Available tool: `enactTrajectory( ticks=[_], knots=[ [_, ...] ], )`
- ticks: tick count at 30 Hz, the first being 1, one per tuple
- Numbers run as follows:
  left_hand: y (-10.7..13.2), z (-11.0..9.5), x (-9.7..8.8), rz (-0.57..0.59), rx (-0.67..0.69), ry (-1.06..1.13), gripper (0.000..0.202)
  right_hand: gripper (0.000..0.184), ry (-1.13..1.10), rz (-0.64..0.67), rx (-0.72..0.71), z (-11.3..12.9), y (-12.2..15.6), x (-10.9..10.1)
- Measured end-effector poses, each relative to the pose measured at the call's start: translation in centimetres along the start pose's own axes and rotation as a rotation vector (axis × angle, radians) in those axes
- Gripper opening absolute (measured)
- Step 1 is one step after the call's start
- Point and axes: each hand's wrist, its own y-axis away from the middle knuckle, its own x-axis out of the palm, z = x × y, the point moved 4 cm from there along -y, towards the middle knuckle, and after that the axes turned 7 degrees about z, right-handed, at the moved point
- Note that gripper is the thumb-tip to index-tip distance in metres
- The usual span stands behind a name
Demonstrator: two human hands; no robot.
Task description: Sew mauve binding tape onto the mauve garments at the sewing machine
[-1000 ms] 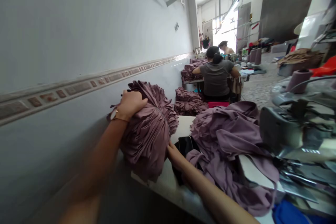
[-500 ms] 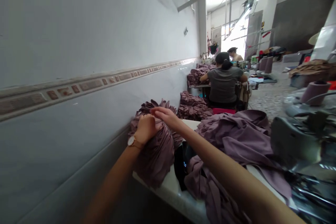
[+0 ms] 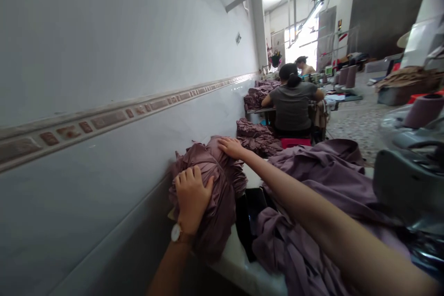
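A tied-looking bundle of mauve fabric pieces (image 3: 220, 194) sits on the table's left corner against the wall. My left hand (image 3: 194, 192), wearing a wristwatch (image 3: 176, 232), lies on the near left side of the bundle with fingers and thumb spread. Over the bundle's far top edge rests my right hand (image 3: 231, 146), fingers stretched out across the cloth. A dark phone-like object (image 3: 255, 206) lies just right of the bundle. More loose mauve fabric (image 3: 312, 171) is heaped under and beyond my right forearm.
A tiled wall (image 3: 138, 148) closes off the left side. To the right stands a sewing machine (image 3: 402, 185) with a mauve thread cone (image 3: 425, 108) behind it. A person in a grey shirt (image 3: 293, 106) sits ahead, near another fabric pile (image 3: 258, 136).
My hands were close together at the bundle's top; now they are apart and spread on it. The fanned cloth edges on top have folded over, showing a smooth side.
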Motion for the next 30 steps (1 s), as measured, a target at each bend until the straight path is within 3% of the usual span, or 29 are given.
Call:
enactTrajectory(
  ticks=[3, 8, 11, 14, 17, 19, 21, 23, 25, 27, 30],
  knots=[
    [0.1, -0.2, -0.2, -0.027, -0.006, 0.039, 0.049, 0.025, 0.042, -0.007, -0.061, 1.8, -0.2, -0.3],
    [0.2, -0.2, -0.4, -0.024, -0.02, 0.111, 0.046, 0.021, -0.025, 0.051, -0.168, 7.1, -1.5, 1.9],
    [0.6, 0.1, -0.3, -0.073, -0.035, 0.19, 0.044, 0.021, -0.111, 0.025, -0.208, 9.4, -0.6, 2.8],
    [1.4, 1.1, -0.1, -0.196, -0.064, 0.404, 0.042, 0.024, -0.192, -0.034, -0.325, 11.3, 2.9, 3.4],
    [1.6, 3.4, -0.1, -0.386, -0.209, 0.663, 0.04, 0.03, -0.219, -0.052, -0.48, 12.9, 8.0, 4.6],
    [0.6, 5.0, -0.4, -0.444, -0.292, 0.707, 0.039, 0.025, -0.198, -0.048, -0.608, 13.8, 11.1, 5.7],
    [-1.7, 5.8, -0.8, -0.32, -0.224, 0.659, 0.038, 0.021, -0.157, -0.066, -0.73, 14.3, 13.4, 6.6],
    [-4.6, 5.9, -0.6, -0.038, -0.055, 0.604, 0.036, 0.021, -0.161, -0.078, -0.776, 14.3, 14.6, 6.9],
    [-7.0, 5.9, -0.1, 0.19, 0.043, 0.57, 0.034, 0.02, -0.235, -0.051, -0.733, 13.8, 14.8, 6.6],
    [-8.6, 6.0, 0.4, 0.285, 0.056, 0.552, 0.032, 0.021, -0.311, -0.033, -0.651, 13.0, 14.2, 5.7],
    [-10.1, 5.7, 1.5, 0.354, 0.058, 0.545, 0.033, 0.025, -0.34, -0.106, -0.477, 11.1, 12.1, 3.5]
  ],
)
